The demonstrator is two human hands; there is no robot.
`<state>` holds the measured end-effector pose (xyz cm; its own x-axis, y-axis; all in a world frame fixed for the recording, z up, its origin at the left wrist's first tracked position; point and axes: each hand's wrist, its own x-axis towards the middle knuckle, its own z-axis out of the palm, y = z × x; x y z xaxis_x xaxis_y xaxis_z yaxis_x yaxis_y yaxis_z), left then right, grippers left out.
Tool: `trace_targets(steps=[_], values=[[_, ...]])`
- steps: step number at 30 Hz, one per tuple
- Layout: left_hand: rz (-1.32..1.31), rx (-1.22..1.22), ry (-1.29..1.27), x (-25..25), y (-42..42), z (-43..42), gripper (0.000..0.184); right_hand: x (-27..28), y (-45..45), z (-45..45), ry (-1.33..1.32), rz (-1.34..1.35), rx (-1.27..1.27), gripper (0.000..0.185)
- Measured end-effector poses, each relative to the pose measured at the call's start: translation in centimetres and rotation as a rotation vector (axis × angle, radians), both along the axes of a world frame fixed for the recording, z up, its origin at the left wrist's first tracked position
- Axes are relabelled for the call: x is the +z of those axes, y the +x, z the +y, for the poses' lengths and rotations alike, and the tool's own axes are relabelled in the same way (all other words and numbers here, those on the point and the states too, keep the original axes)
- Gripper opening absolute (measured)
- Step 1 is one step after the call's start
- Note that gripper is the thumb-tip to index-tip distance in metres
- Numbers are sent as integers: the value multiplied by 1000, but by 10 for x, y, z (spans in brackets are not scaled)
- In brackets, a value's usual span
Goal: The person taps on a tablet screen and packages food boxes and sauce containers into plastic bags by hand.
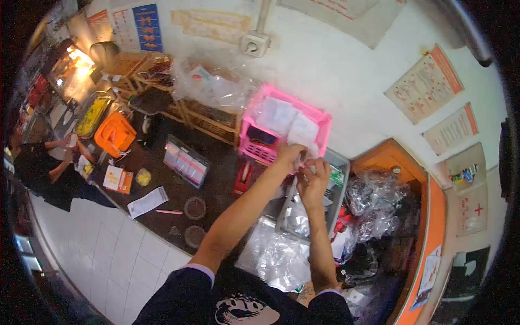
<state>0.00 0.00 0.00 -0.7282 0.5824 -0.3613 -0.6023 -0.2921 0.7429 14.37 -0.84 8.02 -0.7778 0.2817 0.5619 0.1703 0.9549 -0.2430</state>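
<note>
My left hand [291, 157] reaches over the front edge of a pink plastic basket [327, 122], its fingers bent together near white plastic packets [276, 115] inside. Close beside it, almost touching, is my right hand [314, 176], with fingers curled above a grey tray [340, 168]. Anything between the fingertips is too small to make out. Clear plastic packaging [298, 216] lies in the grey tray, and more clear bags [279, 254] are stacked just in front of it.
An orange basket [115, 134], a card stand [186, 162], a paper slip [148, 202] and a red stapler-like object [244, 177] are on the dark counter. Crumpled clear bags [374, 200] fill the right side. Another person [46, 168] works at the far left.
</note>
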Motion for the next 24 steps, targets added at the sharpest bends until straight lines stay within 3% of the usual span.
trace_targets(steps=[2, 3, 5, 6, 7, 9, 12, 14, 16, 17, 19, 22, 24], values=[[-67, -117, -138, -2, -8, 12, 29, -9, 9, -3, -88, 117, -62, 14], [-19, -129, -102, 17, -15, 29, 29, -5, 7, 13, -49, 164, -71, 14], [135, -150, -327, 30, -10, 27, 20, -3, 15, 12, -102, 281, -43, 13], [-17, -110, -153, -12, -5, 44, 25, 5, 23, 8, -158, 267, -62, 11], [-9, -114, -140, -5, 1, 39, 25, 8, 24, 13, -145, 276, -65, 11], [-171, -214, 161, 3, 17, 6, 33, 8, 27, 19, -120, 340, -81, 16], [-156, -171, 147, 29, 58, -48, 34, 6, 31, 18, -152, 324, -111, 19], [-377, -394, 14, 43, 70, -65, 29, 0, 29, 16, -80, 278, -69, 19], [-251, -357, -69, 39, 61, -43, 25, -19, 31, 11, -20, 181, -16, 24], [-113, -330, -153, 31, 54, -25, 22, -20, 34, 1, -15, 182, -10, 24], [-261, -208, 27, -20, 36, 20, 10, -15, 48, -24, -18, 92, 14, 27], [-359, -125, 34, -97, 1, 82, 7, -2, 93, -64, -102, -4, 116, 36], [-360, -117, -28, -125, -12, 91, 9, 3, 139, -83, -293, -94, 255, 33]])
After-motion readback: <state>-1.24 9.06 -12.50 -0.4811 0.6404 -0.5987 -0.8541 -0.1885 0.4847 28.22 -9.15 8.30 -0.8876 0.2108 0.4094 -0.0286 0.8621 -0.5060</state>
